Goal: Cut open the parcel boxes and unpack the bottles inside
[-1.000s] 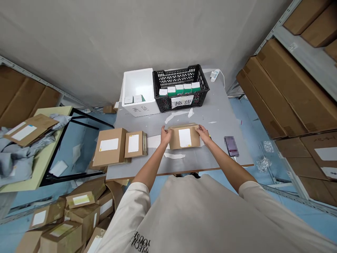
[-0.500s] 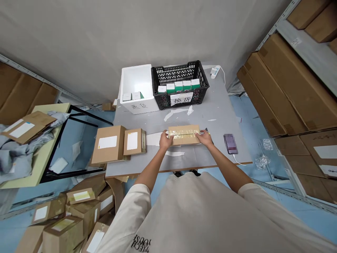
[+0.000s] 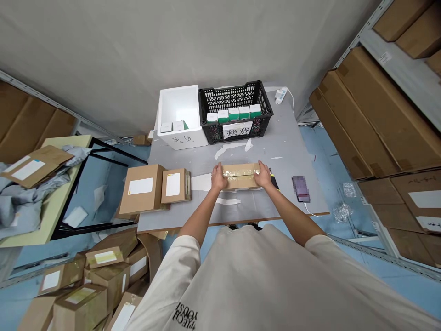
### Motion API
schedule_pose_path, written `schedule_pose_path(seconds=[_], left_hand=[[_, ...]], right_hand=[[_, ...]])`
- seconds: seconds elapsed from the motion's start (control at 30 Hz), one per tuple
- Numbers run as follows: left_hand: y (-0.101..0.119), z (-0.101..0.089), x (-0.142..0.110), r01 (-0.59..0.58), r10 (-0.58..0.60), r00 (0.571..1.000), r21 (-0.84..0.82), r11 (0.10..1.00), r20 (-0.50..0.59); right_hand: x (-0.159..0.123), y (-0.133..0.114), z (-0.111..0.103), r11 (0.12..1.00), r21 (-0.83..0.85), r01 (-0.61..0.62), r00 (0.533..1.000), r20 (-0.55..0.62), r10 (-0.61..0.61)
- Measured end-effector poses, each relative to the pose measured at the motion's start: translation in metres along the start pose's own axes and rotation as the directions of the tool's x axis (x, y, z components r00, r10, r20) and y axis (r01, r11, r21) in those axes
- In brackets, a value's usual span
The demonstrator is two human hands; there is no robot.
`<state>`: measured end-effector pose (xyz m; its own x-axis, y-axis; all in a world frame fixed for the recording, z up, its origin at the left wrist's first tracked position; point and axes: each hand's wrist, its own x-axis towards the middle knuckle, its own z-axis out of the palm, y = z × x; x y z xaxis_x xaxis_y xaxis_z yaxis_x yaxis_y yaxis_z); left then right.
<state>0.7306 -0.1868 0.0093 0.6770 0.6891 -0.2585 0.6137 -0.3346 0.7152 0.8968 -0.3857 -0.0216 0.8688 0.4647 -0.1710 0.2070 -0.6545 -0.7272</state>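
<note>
A cardboard box [image 3: 240,182] with shiny clear tape along its top is on the grey table [image 3: 193,216] in front of me. My left hand [image 3: 218,177] grips its left end, and my right hand [image 3: 262,174] grips its right end. Part of a black and yellow object [image 3: 274,180] shows just beyond my right hand; its kind I cannot make out. To the left, a larger labelled carton [image 3: 140,188] and a smaller labelled carton [image 3: 175,185] stand side by side.
At the back are a white foam box [image 3: 184,140] and a black plastic crate [image 3: 265,120], both with small white-and-green boxes inside. A phone [image 3: 301,188] on a cable lies at right. Cartons [image 3: 82,303] pile up on the floor at lower left; shelving [image 3: 367,34] stands at right.
Both hands have shifted their hold on the box, with fingers now wrapped along its two ends. The box stays in nearly the same place.
</note>
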Motion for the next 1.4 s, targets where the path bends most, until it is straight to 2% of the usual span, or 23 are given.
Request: schedule_pose_path(seconds=[0.2, 0.27, 0.47, 0.57, 0.73, 0.87, 0.97, 1.13, 1.3, 1.4], left_hand=[[0.001, -0.003, 0.000, 0.015, -0.008, 0.994, -0.065, 0.998, 0.110], [0.003, -0.005, -0.002, 0.028, -0.020, 0.994, -0.069, 0.997, 0.109], [0.015, -0.014, -0.012, 0.054, -0.063, 0.995, -0.113, 0.992, -0.076], [0.015, -0.013, -0.015, 0.088, -0.104, 0.987, -0.130, 0.988, -0.122], [-0.007, 0.002, -0.023, 0.143, -0.143, 0.983, -0.005, 0.990, -0.114], [-0.031, 0.011, -0.030, 0.192, -0.190, 0.981, 0.120, 0.974, -0.025], [-0.037, 0.013, -0.027, 0.177, -0.182, 0.983, 0.130, 0.976, 0.025], [-0.028, 0.012, -0.013, 0.151, -0.160, 0.986, 0.178, 0.972, 0.036], [-0.024, 0.008, -0.011, 0.164, -0.178, 0.982, 0.188, 0.968, 0.056], [-0.025, 0.005, -0.011, 0.104, -0.114, 0.992, 0.151, 0.983, 0.059]], right_hand=[[-0.009, -0.011, -0.003, 1.000, -0.017, -0.027, 0.997, 0.073, 0.028], [-0.012, -0.013, -0.006, 0.999, -0.001, -0.041, 0.997, 0.064, 0.041], [-0.018, -0.018, -0.010, 0.994, 0.108, 0.031, 0.995, -0.094, -0.021], [-0.021, -0.018, -0.008, 0.989, 0.146, 0.024, 0.990, -0.144, -0.003], [-0.032, -0.003, -0.002, 0.995, 0.057, -0.077, 0.988, -0.128, 0.083], [-0.041, 0.018, -0.001, 0.983, -0.053, -0.174, 0.984, -0.042, 0.172], [-0.040, 0.027, -0.001, 0.974, -0.084, -0.210, 0.978, 0.003, 0.210], [-0.025, 0.024, 0.000, 0.986, -0.127, -0.111, 0.993, 0.021, 0.115], [-0.015, 0.019, -0.001, 0.986, -0.158, -0.051, 0.997, 0.057, 0.061], [-0.011, 0.016, 0.001, 0.991, -0.136, 0.010, 0.995, 0.102, 0.004]])
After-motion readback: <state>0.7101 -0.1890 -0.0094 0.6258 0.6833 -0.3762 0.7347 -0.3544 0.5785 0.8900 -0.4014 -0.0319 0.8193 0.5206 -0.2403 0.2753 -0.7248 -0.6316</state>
